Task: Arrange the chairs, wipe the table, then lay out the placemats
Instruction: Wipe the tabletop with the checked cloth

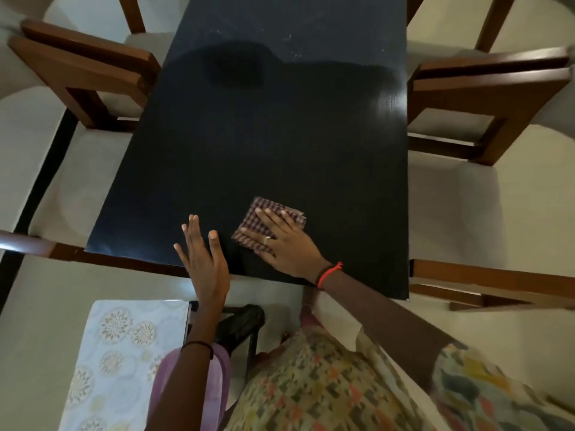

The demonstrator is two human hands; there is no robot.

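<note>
A dark, glossy rectangular table [264,135] fills the middle of the view. A folded checked cloth [289,217] lies on it near the front edge. My right hand [286,241] presses flat on that cloth, fingers spread. Just left of the cloth, my left hand [203,259] hovers at the table's front edge with fingers straight and apart, holding nothing. A white placemat with a gold floral pattern [115,365] lies on a surface at the lower left, beside my left forearm.
Brown wooden chairs stand along both long sides: one at the left [84,73], one at the right [488,98], another at the near right [491,284]. A wooden chair rail [28,244] shows at the near left. A black frame [242,325] stands below the table's front edge. Pale floor surrounds everything.
</note>
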